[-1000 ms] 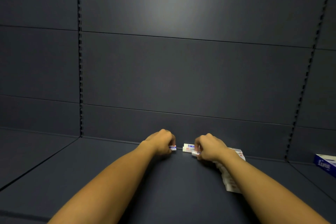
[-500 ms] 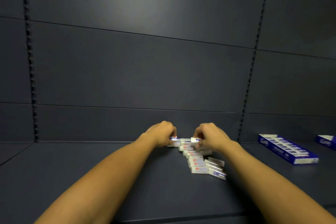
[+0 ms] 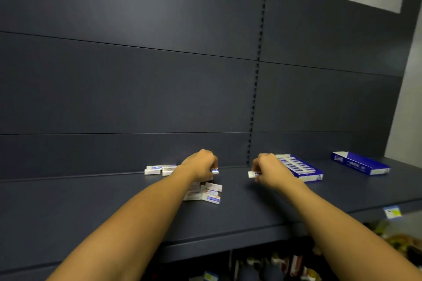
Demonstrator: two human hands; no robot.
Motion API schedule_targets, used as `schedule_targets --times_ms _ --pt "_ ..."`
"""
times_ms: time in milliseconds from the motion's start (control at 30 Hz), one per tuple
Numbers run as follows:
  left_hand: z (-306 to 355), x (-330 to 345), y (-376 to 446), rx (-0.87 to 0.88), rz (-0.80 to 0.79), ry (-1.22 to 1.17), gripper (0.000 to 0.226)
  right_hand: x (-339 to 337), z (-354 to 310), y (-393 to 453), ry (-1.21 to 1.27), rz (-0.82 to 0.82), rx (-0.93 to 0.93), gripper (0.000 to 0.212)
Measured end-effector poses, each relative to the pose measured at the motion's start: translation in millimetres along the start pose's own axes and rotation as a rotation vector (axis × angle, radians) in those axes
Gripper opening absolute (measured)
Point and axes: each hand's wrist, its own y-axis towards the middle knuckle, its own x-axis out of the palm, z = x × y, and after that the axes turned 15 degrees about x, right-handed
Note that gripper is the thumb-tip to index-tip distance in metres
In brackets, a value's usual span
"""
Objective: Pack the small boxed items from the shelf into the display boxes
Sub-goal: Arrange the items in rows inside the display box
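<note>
Small white boxed items lie on the dark shelf (image 3: 114, 201). One loose pile (image 3: 209, 191) sits under my left wrist and a few more small boxes (image 3: 157, 169) lie by the back panel. My left hand (image 3: 202, 165) grips one small box (image 3: 214, 170) above the pile. My right hand (image 3: 268, 170) grips another small box (image 3: 251, 174), just left of a blue display box (image 3: 301, 167) that holds a row of items. A second blue display box (image 3: 360, 163) stands further right.
The dark back panel (image 3: 137, 89) rises behind the shelf, with a slotted upright (image 3: 255, 89) behind my right hand. A price tag (image 3: 392, 212) hangs on the shelf's front edge. Blurred goods (image 3: 285, 264) fill the lower shelf.
My view has swung right, bringing both display boxes into sight. My hands have moved apart; the right hand carried its small box right, next to the filled display box.
</note>
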Motion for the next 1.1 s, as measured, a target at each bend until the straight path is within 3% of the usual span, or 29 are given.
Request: schedule_targets --times_ms 300,567,1100 --pt "113.0 14.9 41.7 0.066 -0.039 0.005 0.023 -22.4 118.4 -53.3 -0.02 -0.009 0.182 0.024" --pt "191.6 28.3 73.1 0.12 -0.039 -0.017 0.024 -43.4 197.0 -91.5 -0.023 -0.032 0.251 0.015" --pt "234.2 53.7 169.4 0.219 -0.017 -0.017 0.026 -41.5 289.5 -69.0 0.025 -0.039 0.317 0.02"
